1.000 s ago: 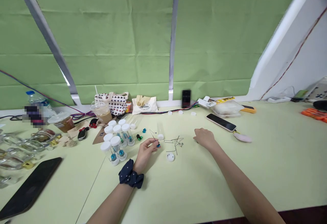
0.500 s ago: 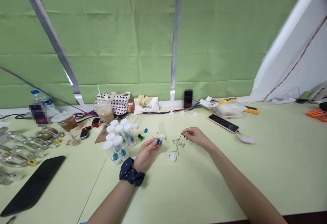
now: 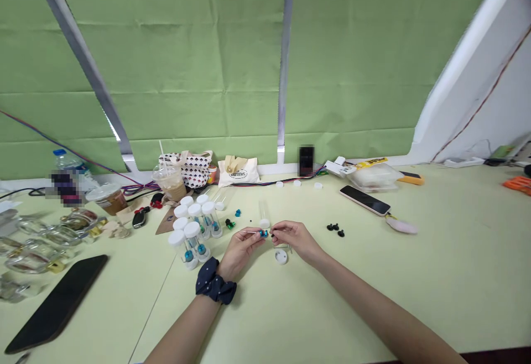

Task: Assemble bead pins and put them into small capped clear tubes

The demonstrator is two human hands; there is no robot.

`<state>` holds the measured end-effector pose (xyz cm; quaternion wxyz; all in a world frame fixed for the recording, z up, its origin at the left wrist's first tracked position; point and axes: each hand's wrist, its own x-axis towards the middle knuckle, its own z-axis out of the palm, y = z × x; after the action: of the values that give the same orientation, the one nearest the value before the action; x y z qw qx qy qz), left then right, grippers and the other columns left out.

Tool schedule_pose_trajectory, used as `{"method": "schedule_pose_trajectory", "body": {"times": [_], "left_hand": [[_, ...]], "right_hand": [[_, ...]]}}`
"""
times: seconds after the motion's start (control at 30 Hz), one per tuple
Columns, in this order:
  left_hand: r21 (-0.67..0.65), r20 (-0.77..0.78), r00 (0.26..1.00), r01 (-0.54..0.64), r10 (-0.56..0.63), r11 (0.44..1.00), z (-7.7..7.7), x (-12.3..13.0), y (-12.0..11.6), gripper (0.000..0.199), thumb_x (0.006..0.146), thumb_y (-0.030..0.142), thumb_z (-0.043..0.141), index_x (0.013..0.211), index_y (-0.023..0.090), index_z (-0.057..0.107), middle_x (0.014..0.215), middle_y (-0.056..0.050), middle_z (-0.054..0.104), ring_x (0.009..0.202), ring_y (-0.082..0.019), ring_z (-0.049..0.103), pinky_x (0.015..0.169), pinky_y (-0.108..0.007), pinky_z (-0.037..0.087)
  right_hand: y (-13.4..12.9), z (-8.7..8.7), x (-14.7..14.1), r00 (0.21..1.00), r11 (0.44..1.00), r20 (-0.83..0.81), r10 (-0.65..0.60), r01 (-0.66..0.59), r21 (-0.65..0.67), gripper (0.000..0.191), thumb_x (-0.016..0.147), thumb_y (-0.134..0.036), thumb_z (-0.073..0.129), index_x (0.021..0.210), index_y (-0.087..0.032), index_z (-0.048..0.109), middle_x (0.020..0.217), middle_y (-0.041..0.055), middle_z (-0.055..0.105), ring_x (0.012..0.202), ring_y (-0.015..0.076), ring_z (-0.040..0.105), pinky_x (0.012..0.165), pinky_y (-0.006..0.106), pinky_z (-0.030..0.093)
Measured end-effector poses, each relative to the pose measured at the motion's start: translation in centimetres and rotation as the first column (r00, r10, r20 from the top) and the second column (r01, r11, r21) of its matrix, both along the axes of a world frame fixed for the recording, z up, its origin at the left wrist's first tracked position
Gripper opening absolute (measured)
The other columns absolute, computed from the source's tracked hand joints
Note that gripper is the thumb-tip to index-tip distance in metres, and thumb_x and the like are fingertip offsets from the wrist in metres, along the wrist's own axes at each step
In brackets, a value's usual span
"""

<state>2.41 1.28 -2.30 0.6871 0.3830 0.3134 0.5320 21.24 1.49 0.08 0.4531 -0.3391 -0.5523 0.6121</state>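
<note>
My left hand point(image 3: 238, 253) is closed on a small shiny blue part point(image 3: 263, 234) with a thin metal rod. Close beside it, my right hand point(image 3: 296, 240) pinches a small black piece point(image 3: 272, 234) near the blue part; whether the two touch I cannot tell. Below the hands lies a white round cap point(image 3: 281, 257) with holes. Thin metal rods point(image 3: 289, 249) are mostly hidden by my right hand. Behind the fingers stands a clear tube point(image 3: 264, 210) with a white base. Several black pieces point(image 3: 335, 227) lie to the right.
At left stand several clear tubes with white caps point(image 3: 192, 229), blue parts inside. A green-black part point(image 3: 229, 224) and a blue part point(image 3: 238, 212) lie nearby. Drink cups point(image 3: 169, 181) and a pouch point(image 3: 238, 170) sit at the back, a phone point(image 3: 365, 201) at right.
My right hand has moved left with the small black piece, up to the blue part. The black pieces at right have come into sight, and the metal rods are now mostly covered.
</note>
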Motion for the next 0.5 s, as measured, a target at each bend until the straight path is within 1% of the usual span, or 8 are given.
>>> {"method": "schedule_pose_trajectory", "body": {"times": [0.1, 0.17, 0.23, 0.4, 0.5], "left_hand": [[0.013, 0.0, 1.0, 0.008, -0.008, 1.0, 0.04, 0.02, 0.02, 0.021, 0.065, 0.022, 0.075, 0.083, 0.013, 0.069, 0.086, -0.008, 0.071, 0.082, -0.018, 0.066, 0.084, -0.033, 0.047], [0.031, 0.001, 1.0, 0.021, -0.021, 0.999, -0.02, 0.01, 0.05, 0.02, 0.066, 0.023, 0.074, 0.083, 0.012, 0.069, 0.086, -0.009, 0.071, 0.083, -0.019, 0.066, 0.086, -0.034, 0.046], [0.044, 0.0, 1.0, 0.025, -0.025, 0.999, -0.09, 0.0, 0.08, 0.019, 0.067, 0.023, 0.074, 0.082, 0.012, 0.069, 0.086, -0.009, 0.071, 0.083, -0.019, 0.066, 0.086, -0.034, 0.046], [0.057, -0.022, 1.0, 0.011, -0.01, 0.998, -0.06, -0.05, -0.04, 0.016, 0.067, 0.021, 0.074, 0.08, 0.012, 0.069, 0.084, -0.007, 0.071, 0.083, -0.018, 0.064, 0.083, -0.032, 0.048], [0.064, -0.03, 1.0, 0.009, -0.007, 0.998, 0.0, -0.06, -0.13, 0.015, 0.067, 0.02, 0.074, 0.079, 0.012, 0.07, 0.084, -0.007, 0.07, 0.083, -0.017, 0.064, 0.083, -0.031, 0.048]], "right_hand": [[-0.08, -0.36, -0.21, 1.0, 1.0, -0.024, -0.011, 0.011, 0.002, 0.038, 0.066, -0.042, 0.071, 0.093, -0.016, 0.065, 0.075, 0.0043, 0.068, 0.073, 0.0177, 0.064, 0.078, 0.036, 0.049], [-0.24, -0.37, -0.31, 0.999, 1.0, -0.032, -0.014, 0.014, 0.011, 0.039, 0.066, -0.042, 0.071, 0.095, -0.017, 0.065, 0.077, 0.0045, 0.068, 0.075, 0.0181, 0.065, 0.08, 0.036, 0.049], [-0.44, -0.29, -0.41, 0.999, 1.0, -0.025, -0.027, 0.028, 0.012, 0.038, 0.065, -0.041, 0.072, 0.094, -0.017, 0.066, 0.077, 0.0042, 0.068, 0.073, 0.0179, 0.064, 0.077, 0.035, 0.049], [-0.53, -0.42, -0.49, 0.992, 0.992, 0.01, -0.122, 0.122, 0.013, 0.033, 0.063, -0.038, 0.073, 0.088, -0.017, 0.067, 0.072, 0.0025, 0.066, 0.061, 0.0146, 0.06, 0.065, 0.031, 0.049], [-0.3, -0.71, -0.45, 0.993, 0.993, -0.006, -0.119, 0.119, 0.012, 0.032, 0.062, -0.035, 0.075, 0.086, -0.017, 0.067, 0.072, 0.0025, 0.066, 0.062, 0.0145, 0.06, 0.066, 0.032, 0.05]]}}
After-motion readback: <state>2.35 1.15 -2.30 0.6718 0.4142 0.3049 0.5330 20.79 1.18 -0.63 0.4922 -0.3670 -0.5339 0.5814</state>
